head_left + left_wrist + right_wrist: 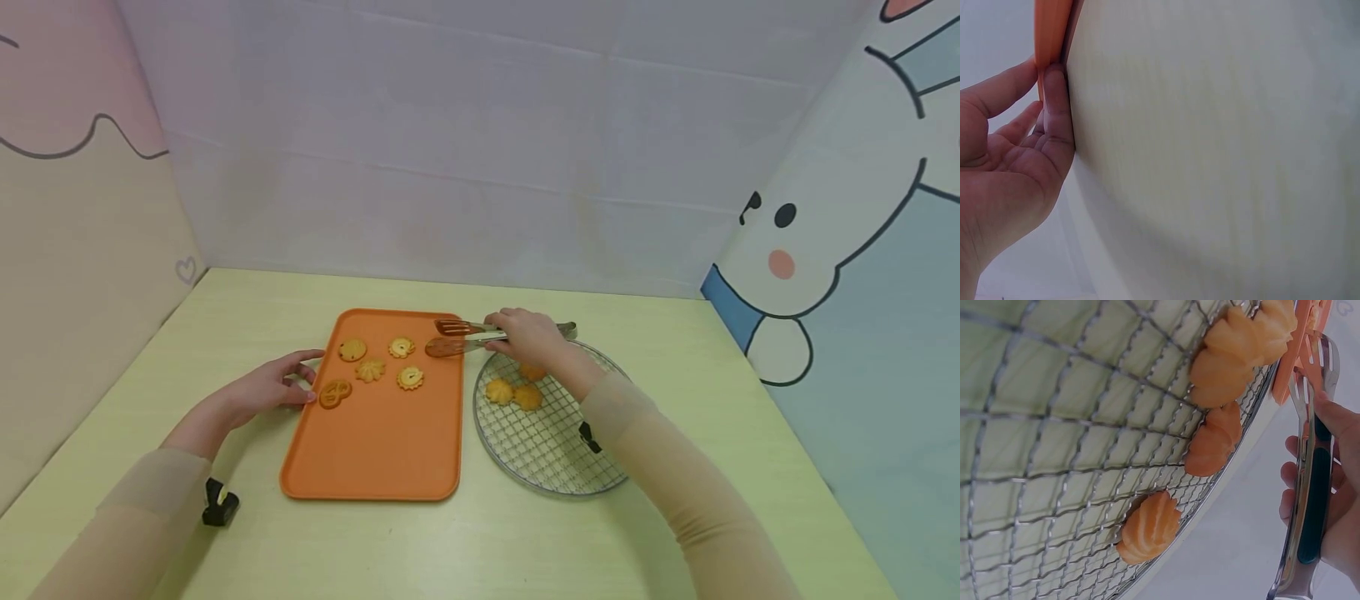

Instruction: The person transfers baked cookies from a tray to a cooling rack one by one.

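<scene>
My left hand (273,387) pinches the left rim of an orange tray (382,450), fingers and thumb at its edge in the left wrist view. On the tray lie a pretzel-shaped cookie (335,394), a round cookie (352,350), a flower-shaped cookie (370,370) and two scalloped cookies (410,378) with pale centres. My right hand (528,333) grips metal serving tongs (1315,506) with dark green handle grips. Their slotted ends are apart over the tray's upper right corner, nothing between them. Several ridged, shell-like cookies (1150,528) rest on the round wire rack (547,458) below my right forearm.
Tray and rack stand side by side on a pale yellow table (360,550). A white cloth wall (480,167) rises behind it, and a cartoon-printed panel (862,350) borders the right. Small black wrist devices (220,504) sit at both sleeves.
</scene>
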A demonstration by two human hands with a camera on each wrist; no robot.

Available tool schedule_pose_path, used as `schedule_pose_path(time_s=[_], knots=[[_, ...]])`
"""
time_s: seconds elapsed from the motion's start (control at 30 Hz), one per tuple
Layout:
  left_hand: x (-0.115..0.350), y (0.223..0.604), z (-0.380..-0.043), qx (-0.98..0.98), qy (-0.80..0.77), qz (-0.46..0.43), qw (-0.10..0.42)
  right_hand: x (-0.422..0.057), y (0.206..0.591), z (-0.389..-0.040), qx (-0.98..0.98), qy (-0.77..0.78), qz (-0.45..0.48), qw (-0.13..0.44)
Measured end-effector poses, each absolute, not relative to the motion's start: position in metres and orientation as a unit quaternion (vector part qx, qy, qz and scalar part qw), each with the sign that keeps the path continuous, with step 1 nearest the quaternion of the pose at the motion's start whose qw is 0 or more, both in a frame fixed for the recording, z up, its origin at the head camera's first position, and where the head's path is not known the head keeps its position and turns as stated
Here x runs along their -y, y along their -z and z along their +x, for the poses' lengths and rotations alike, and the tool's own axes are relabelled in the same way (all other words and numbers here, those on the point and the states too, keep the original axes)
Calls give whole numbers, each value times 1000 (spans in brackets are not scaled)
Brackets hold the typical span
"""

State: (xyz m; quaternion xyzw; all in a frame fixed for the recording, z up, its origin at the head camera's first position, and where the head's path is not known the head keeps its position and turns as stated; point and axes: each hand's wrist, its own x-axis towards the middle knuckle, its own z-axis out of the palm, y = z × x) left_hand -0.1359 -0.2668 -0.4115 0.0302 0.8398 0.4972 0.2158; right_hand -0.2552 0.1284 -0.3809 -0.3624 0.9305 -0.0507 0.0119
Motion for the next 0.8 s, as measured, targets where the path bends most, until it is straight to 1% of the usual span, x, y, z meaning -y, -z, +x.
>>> schedule_pose_path(time_s=[0.3,0.8], knots=[[268,413,-137,-841,-495,24,218,-128,381,-251,-932,71,-354,37],[268,416,-138,-835,-505,25,220,-127,387,-250,-930,84,-355,29]])
